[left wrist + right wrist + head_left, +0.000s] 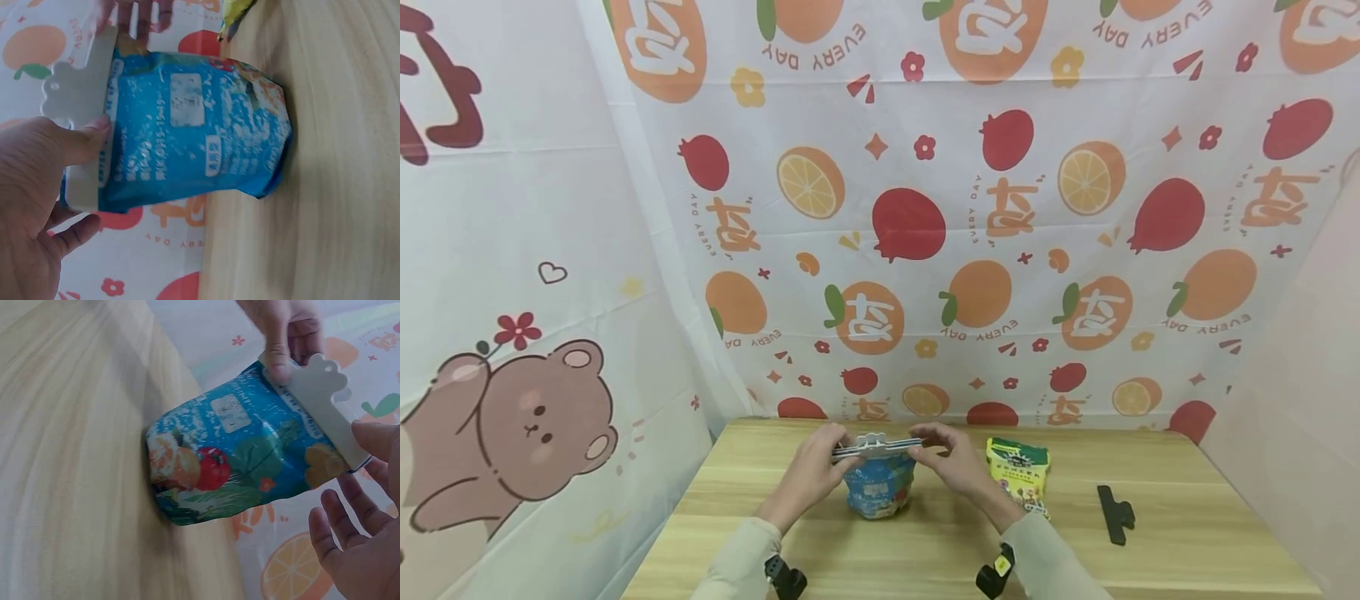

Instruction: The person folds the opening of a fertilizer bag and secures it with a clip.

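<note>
A blue printed bag point(880, 490) stands upright on the table, its top edge held in a white bag clip point(872, 448) with a scalloped handle. My left hand point(811, 471) pinches one end of the clip, thumb on the front face and fingers behind. At the opposite end, my right hand point(953, 462) grips the clip between thumb and index finger, as the right wrist view shows; its other fingers are spread loosely beside the bag point(231, 450). Printed fruit and vegetables show on the bag's lower part.
A yellow and green packet point(1018, 471) lies right of the bag, just beyond my right forearm. Farther right on the wooden table point(1187, 517) is a black clip point(1116, 514). Patterned cloth point(880, 250) hangs behind the table's far edge.
</note>
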A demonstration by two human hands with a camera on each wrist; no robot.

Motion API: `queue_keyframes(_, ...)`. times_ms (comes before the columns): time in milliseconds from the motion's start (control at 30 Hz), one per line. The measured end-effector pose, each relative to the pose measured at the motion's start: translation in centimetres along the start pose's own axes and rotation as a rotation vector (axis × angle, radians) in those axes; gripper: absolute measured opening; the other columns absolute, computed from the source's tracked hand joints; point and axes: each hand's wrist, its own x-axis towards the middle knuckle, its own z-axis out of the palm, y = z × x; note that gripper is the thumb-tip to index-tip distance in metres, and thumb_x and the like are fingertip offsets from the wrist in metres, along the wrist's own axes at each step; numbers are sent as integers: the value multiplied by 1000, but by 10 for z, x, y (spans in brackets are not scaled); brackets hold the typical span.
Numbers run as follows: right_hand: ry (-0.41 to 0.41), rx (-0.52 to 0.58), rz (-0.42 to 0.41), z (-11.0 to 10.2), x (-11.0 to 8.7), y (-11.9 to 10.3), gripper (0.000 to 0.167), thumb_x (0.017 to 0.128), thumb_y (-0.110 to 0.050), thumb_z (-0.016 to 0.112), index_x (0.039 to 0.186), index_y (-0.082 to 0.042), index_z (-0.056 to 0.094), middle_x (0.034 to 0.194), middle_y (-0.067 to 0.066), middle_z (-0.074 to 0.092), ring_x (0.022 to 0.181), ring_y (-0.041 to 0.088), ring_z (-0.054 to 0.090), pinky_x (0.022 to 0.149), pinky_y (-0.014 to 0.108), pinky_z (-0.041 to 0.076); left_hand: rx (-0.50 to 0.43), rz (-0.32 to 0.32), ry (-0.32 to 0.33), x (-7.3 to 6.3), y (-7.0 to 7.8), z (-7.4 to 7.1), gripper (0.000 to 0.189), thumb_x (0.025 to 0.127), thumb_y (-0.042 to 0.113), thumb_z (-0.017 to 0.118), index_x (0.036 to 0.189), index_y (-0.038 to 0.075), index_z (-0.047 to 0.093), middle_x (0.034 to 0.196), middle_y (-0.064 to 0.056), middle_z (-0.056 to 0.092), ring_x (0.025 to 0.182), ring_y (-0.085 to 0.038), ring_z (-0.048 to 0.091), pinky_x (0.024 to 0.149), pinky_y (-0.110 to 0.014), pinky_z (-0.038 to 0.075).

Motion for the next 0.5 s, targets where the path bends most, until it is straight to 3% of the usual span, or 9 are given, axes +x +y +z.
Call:
queue_keyframes(267, -44, -38, -8, 1, 2, -7, 27, 99, -35, 66, 119, -18, 74, 117, 4, 75, 101, 12, 67, 86, 30, 54, -48, 29, 30, -1, -7, -1, 25, 73, 15, 90, 80, 18, 66, 76, 11, 59, 71, -2, 47, 64, -20, 44)
queue_keyframes(500, -61, -36, -5, 4, 4, -6, 28, 101, -35, 62, 115, -15, 74, 111, 5, 75, 99, 14, 68, 86, 29, 55, -26, 77, 30, 1, -7, 2, 18, 75, 12, 87, 81, 14, 70, 78, 6, 65, 74, -3, 56, 65, -22, 49)
